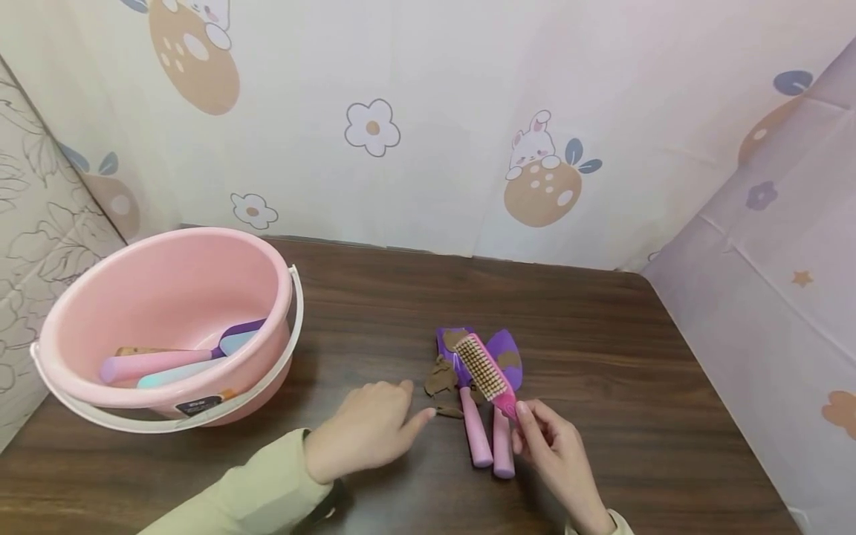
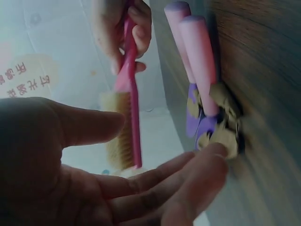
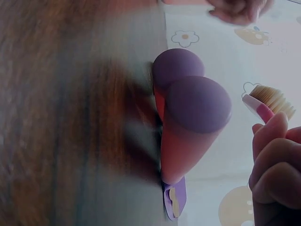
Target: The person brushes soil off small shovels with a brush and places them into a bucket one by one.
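My right hand (image 1: 560, 452) pinches the handle of a pink brush (image 1: 483, 367), its pale bristles turned up and to the left. Under the brush lie two small garden tools with pink handles (image 1: 475, 429) and purple blades (image 1: 506, 351), side by side. Brown clay-like lumps (image 1: 440, 377) stick to the blades and lie beside them. To the left of the tools, my left hand (image 1: 366, 425) is held over the table with fingers loosely extended and nothing in its grasp. In the left wrist view, its thumb overlaps the bristles (image 2: 117, 146).
A pink bucket (image 1: 267, 364) with a white handle (image 1: 299, 297) stands at the left of the dark wooden table (image 1: 374, 297). Inside it lie several tools, among them a pink-handled one (image 1: 157, 364). Printed cloth (image 1: 441, 148) hangs behind and to the sides.
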Available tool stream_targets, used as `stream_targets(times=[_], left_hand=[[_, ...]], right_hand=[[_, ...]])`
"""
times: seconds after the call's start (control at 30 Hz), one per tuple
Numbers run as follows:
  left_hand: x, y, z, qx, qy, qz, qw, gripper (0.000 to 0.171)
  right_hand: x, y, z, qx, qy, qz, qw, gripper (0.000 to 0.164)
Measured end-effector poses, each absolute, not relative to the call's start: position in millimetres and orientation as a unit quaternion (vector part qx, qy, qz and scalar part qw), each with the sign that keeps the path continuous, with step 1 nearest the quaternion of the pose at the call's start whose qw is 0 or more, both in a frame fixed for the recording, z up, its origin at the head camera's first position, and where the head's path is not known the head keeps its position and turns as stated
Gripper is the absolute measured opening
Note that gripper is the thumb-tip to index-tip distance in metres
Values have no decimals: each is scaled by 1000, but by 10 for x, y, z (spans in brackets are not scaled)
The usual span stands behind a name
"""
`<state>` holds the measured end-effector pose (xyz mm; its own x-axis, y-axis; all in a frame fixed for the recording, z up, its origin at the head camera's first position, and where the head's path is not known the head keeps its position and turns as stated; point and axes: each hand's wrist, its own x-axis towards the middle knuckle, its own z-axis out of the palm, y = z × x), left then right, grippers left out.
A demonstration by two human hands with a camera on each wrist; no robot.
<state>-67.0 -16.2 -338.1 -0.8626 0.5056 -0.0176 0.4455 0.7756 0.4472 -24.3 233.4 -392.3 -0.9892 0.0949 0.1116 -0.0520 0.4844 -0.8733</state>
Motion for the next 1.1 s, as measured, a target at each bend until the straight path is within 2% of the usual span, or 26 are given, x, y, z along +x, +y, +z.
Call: stream_targets(times=[0.1,0.23,0.43,0.83,1.1], left_hand=[[-703,-7,-3451,253,940,207,102,51],[-724,184,-3559,245,942,191,130,62],[-730,382,-3704,240,946,177,126,54],[-741,642,-3831,236,952,157,116,56],[-782,686,-3883,237,958,144,77,46]], right_hand=[[-246,2332,-3923,-13,-859,506,72,26],[-240,2324,-3917,-17,-858,507,73,25],[-239,2315,-3903,-11,-853,515,77,24],[-239,2339,-3916,-2,-853,517,71,26],[-250,2335,-3921,-3,-853,516,77,24]])
